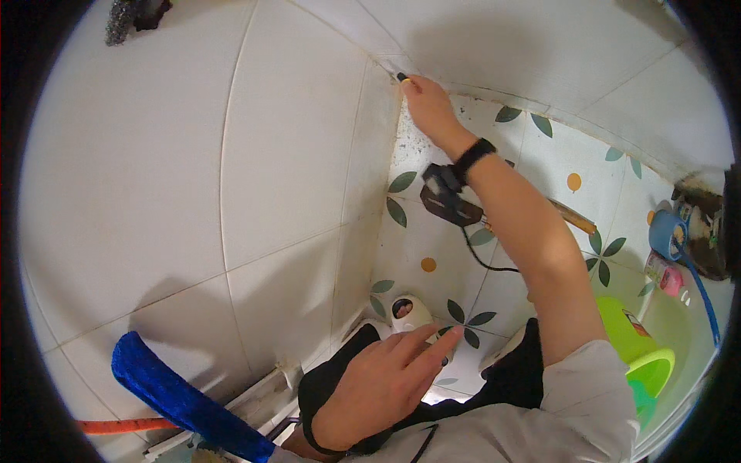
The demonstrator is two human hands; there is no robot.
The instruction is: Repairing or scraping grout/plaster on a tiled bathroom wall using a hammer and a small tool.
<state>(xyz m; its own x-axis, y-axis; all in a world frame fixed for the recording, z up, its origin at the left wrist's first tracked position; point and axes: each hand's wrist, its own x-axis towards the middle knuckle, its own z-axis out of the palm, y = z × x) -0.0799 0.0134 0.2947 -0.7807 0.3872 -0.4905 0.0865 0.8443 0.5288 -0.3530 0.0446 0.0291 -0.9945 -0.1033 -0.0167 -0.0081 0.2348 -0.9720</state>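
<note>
1. Fingers: from my remote station I log the right hand, upper centre of frame, with fingers curled in a grip on a small dark-tipped tool. The left hand, lower centre, has its fingers extended and loosely spread; I see nothing in it.
2. Step, my judgement: working the tool at the corner where the walls meet, its tip at or very near the surface; actual contact I cannot confirm. The next move calls for a firm grip and a small, controlled stroke along that seam.
3. Walls, left and top: smooth, glossy white tile, large rectangles, narrow joints bowed by the lens.
4. Floor, centre to right: pale tile printed with green leaves and orange dots; dark speckling near the corner, under the right hand.
5. Blue plush length, lower left: fuzzy pile, blunt rounded end.
6. Lime-green plastic vessel, lower right: smooth, curved rim.
7. Dark blocky object, centre, below the right wrist: angular, blurred. A wooden handle shows beyond the forearm; whether the two join is hidden.
8. Pink-and-white packet, right: glossy.
9. Silvery scourer-like tangle, upper left: coarse, metallic-looking.
</note>
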